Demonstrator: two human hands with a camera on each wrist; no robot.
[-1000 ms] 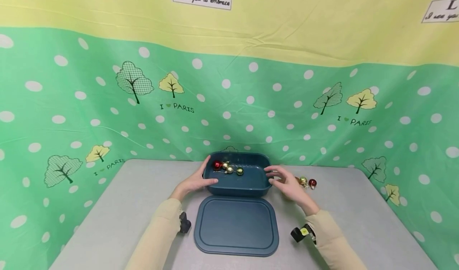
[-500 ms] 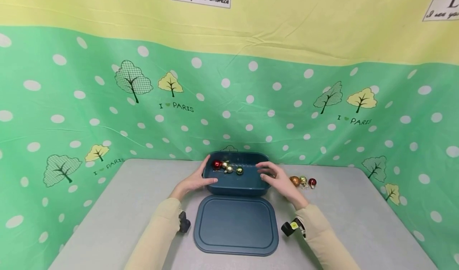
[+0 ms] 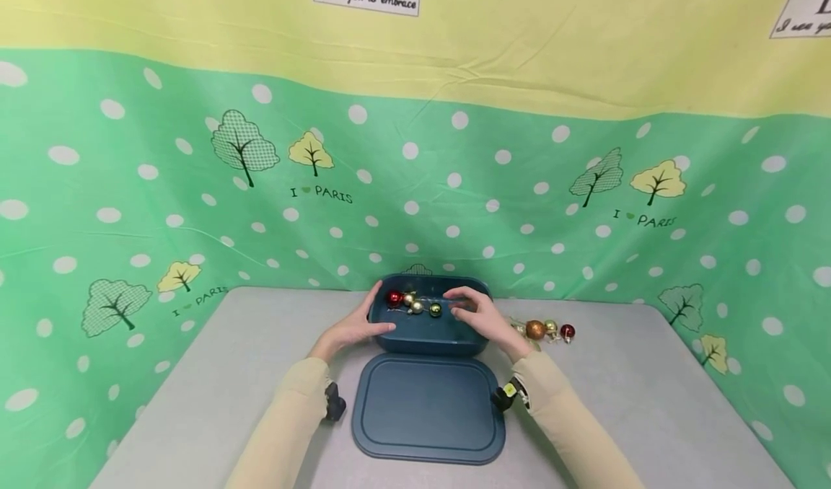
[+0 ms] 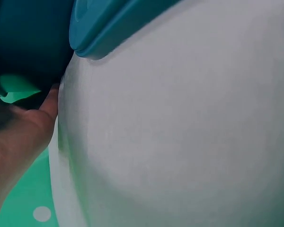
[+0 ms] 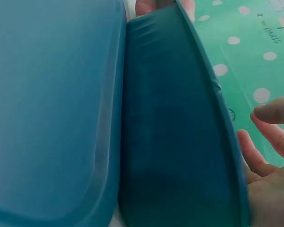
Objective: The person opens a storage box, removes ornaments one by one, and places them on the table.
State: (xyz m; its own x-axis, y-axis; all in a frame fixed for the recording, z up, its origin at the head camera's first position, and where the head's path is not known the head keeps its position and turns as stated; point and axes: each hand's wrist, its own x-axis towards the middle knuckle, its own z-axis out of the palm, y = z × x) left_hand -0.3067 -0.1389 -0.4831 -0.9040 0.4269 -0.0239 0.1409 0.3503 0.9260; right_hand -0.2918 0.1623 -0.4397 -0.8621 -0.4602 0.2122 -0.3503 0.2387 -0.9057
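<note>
A dark blue rectangular storage box [image 3: 431,346] stands open at the back of the table. My left hand [image 3: 350,324] holds its left end, thumb at the front rim and fingers along the outer side. Inside the box lie a red Christmas ball [image 3: 394,298], small pale gold balls [image 3: 416,306] and a green-gold ball [image 3: 436,309]. Above the right half of the box hovers my right hand [image 3: 482,317], its fingers loosely bent, with a gap between thumb and fingers and nothing in it. The right wrist view shows these fingertips [image 5: 265,113] just beyond the box wall.
A blue lid [image 3: 428,407] lies flat in front of the box. Right of it, on the grey table [image 3: 623,388], sit more baubles: an orange one [image 3: 535,329], a gold-green one [image 3: 550,327] and a dark red one [image 3: 568,332]. A patterned curtain [image 3: 415,186] hangs behind.
My right hand has moved left from the box's right rim to over its inside, uncovering the orange bauble on the table. The left hand stays at the box's left end.
</note>
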